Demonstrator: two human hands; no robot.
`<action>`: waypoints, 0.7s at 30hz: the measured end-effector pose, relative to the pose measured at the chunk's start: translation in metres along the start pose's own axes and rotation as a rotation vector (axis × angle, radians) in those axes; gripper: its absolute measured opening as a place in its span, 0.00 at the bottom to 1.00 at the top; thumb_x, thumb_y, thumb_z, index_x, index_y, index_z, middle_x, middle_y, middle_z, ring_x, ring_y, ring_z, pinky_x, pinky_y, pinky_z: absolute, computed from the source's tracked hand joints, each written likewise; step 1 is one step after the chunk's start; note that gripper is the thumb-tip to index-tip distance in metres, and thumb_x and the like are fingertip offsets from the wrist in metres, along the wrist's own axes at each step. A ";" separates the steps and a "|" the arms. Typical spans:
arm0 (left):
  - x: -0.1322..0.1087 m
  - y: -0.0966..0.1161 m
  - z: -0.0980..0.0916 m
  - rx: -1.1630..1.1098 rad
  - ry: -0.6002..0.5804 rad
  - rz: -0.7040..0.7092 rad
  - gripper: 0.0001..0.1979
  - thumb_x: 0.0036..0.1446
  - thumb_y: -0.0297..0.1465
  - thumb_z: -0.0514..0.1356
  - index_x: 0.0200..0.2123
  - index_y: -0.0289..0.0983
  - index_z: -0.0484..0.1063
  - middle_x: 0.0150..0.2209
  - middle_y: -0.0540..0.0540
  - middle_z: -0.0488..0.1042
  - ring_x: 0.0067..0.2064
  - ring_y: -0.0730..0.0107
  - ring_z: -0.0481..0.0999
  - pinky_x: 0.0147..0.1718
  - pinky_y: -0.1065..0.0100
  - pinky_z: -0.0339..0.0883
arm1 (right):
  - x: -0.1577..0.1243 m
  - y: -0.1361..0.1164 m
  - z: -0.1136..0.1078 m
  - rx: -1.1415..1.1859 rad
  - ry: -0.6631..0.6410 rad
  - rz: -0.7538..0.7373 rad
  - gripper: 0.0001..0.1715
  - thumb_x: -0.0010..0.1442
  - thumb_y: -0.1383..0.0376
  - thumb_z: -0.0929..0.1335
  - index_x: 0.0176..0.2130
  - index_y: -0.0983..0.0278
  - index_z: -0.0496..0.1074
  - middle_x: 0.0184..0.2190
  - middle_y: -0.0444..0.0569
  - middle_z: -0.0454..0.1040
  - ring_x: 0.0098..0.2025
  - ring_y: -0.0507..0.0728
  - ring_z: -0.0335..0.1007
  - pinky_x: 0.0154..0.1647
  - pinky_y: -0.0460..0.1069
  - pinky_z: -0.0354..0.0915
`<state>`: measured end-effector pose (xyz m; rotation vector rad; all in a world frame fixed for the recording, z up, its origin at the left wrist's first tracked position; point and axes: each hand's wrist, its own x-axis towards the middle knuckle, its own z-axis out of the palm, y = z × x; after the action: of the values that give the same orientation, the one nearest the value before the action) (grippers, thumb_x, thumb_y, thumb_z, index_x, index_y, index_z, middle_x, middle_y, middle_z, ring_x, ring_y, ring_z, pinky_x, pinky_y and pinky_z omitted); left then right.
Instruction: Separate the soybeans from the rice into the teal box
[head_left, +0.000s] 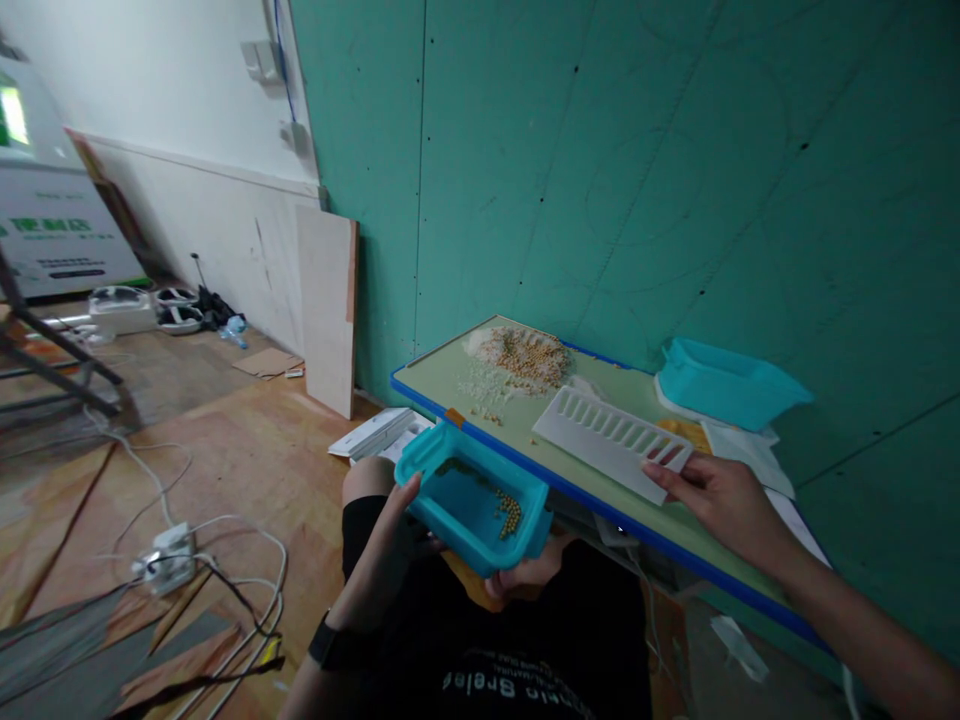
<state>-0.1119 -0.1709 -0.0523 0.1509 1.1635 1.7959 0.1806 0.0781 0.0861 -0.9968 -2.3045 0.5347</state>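
My left hand (409,530) grips a turquoise plastic tub (471,508) from below, just off the table's near edge and over my lap. A few yellow beans (510,514) lie in its corner. My right hand (716,492) pinches the near end of a white slotted tray (607,436) that lies flat on the green table (450,378). At the table's far end sits a heap of mixed yellow beans and white grains (517,360).
A second turquoise tub (727,385) stands at the table's right, on white sheets. A green wall runs right behind the table. On the wooden floor to the left lie cables and a power strip (171,558). A board (327,308) leans against the wall.
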 end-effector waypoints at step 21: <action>0.010 -0.001 -0.011 -0.033 0.037 -0.007 0.45 0.59 0.54 0.71 0.75 0.49 0.66 0.64 0.37 0.79 0.63 0.42 0.81 0.49 0.54 0.84 | 0.030 -0.035 0.059 0.085 0.026 -0.189 0.21 0.66 0.52 0.71 0.35 0.63 0.87 0.35 0.54 0.89 0.38 0.68 0.87 0.37 0.55 0.77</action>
<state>-0.1219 -0.1702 -0.0626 0.0944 1.1589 1.8179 0.1073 0.0702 0.0710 -0.7320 -2.3020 0.5334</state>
